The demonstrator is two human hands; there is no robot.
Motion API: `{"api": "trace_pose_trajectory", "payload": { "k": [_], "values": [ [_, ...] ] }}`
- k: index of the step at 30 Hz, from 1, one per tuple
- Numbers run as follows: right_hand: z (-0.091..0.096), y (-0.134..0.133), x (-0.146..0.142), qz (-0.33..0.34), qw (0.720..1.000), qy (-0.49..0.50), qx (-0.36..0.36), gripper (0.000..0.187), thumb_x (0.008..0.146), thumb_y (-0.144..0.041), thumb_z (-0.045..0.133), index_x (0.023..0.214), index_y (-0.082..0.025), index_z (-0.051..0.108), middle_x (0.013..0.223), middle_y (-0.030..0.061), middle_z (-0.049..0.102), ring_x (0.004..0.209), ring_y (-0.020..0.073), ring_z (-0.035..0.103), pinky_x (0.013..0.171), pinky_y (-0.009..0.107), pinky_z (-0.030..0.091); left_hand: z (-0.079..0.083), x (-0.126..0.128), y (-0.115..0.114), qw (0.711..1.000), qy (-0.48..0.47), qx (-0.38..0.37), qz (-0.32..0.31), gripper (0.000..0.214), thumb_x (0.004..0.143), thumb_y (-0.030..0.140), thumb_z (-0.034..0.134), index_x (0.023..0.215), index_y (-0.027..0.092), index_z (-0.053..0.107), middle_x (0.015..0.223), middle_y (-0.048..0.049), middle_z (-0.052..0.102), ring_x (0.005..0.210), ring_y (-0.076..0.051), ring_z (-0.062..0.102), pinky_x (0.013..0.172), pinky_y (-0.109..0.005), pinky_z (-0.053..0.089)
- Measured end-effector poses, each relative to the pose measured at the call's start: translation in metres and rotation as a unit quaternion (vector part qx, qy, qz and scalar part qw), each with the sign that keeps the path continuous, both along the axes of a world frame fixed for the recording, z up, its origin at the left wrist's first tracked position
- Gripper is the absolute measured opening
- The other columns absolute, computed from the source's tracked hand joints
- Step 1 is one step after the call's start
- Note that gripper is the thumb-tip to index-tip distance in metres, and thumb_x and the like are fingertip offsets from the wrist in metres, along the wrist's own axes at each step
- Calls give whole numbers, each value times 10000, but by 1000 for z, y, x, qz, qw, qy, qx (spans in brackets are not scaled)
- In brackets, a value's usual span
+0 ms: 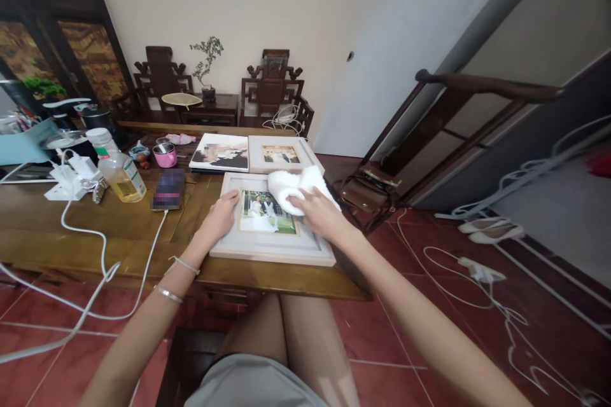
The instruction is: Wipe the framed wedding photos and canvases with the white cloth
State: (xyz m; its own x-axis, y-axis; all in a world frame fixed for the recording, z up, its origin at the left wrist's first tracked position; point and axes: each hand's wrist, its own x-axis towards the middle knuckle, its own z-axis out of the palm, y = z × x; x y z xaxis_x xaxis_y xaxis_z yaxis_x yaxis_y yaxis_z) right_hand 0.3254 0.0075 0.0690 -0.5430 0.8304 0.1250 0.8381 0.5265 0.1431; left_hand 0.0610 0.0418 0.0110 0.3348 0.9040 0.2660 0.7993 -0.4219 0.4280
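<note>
A white picture frame with a wedding photo lies flat on the wooden table in front of me. My left hand rests on its left edge, the fingers curled over the rim. On the upper right part of the frame, my right hand grips a white cloth, which is bunched up and covers the photo's top right corner and part of the border. Behind it lie a second white picture frame and a white-edged photo panel, side by side.
Left on the table are a phone on a white cable, a bottle of yellow liquid, a pink cup and a white power strip. A wooden chair with a brown bag stands at right. Cables lie on the red floor.
</note>
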Motion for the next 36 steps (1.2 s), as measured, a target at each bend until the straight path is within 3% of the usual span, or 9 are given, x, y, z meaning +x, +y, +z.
{"api": "trace_pose_trajectory", "payload": {
  "k": [5,8,14,18,21,24,31,33,36],
  "values": [
    [16,-81,5,5,997,23,-73,677,650,51,381,1270,-143,575,1153,145,630,1052,262,590,948,383,420,-1,0,0,1000,2,-1,2,607,771,-53,352,1313,158,527,1456,-107,457,1366,-207,397,1139,-391,325],
    [16,-102,3,-13,995,23,-99,705,641,47,372,1285,-165,566,1231,152,590,1108,266,575,944,386,437,1,0,-1,1000,14,-3,-5,619,757,-72,346,1302,153,532,1456,-109,455,1368,-210,393,1137,-398,325],
    [-2,-36,-6,-85,993,36,-71,729,689,39,381,1397,-125,440,1408,168,478,1375,329,311,1074,535,294,5,-2,-1,999,33,-3,-28,606,745,-70,357,1288,128,541,1453,-127,452,1374,-225,381,1137,-412,329],
    [-3,25,-15,-121,991,49,-29,650,755,-19,415,1395,-129,448,1504,172,355,1384,377,259,1039,602,289,3,-2,0,999,30,-6,-22,593,763,-56,349,1298,122,534,1458,-131,446,1374,-226,382,1137,-424,329],
    [-3,38,-21,-105,993,43,-28,582,789,-44,416,1357,-134,499,1481,160,401,1387,360,258,1065,614,226,0,-2,1,1000,20,-7,-16,589,765,-57,343,1283,134,548,1452,-124,455,1372,-220,386,1135,-427,329],
    [-2,14,-20,-66,996,25,-53,576,767,-20,416,1309,-154,554,1469,157,421,1369,333,310,1078,605,209,-3,-2,1,1000,9,-7,-11,608,760,-62,342,1293,155,539,1458,-106,453,1372,-208,386,1135,-431,327],
    [21,-103,-11,11,983,31,-181,649,682,32,389,1265,-162,598,1470,168,414,1400,325,281,1098,600,227,-5,0,0,1000,1,-2,-4,584,779,-54,341,1275,171,553,1456,-101,458,1370,-196,389,1128,-423,333],
    [19,-114,-12,14,981,52,-188,661,670,26,397,1271,-166,593,1477,156,408,1407,316,271,1112,590,215,-5,0,0,1000,8,-2,-8,592,772,-58,344,1281,169,546,1459,-103,453,1373,-198,384,1125,-424,335],
    [6,-93,-13,4,986,69,-149,663,669,13,416,1295,-144,570,1485,162,393,1420,314,234,1129,594,163,-5,-2,1,1000,15,-2,-12,601,753,-62,362,1285,156,538,1455,-117,454,1372,-207,384,1123,-426,338]
  ]
}}
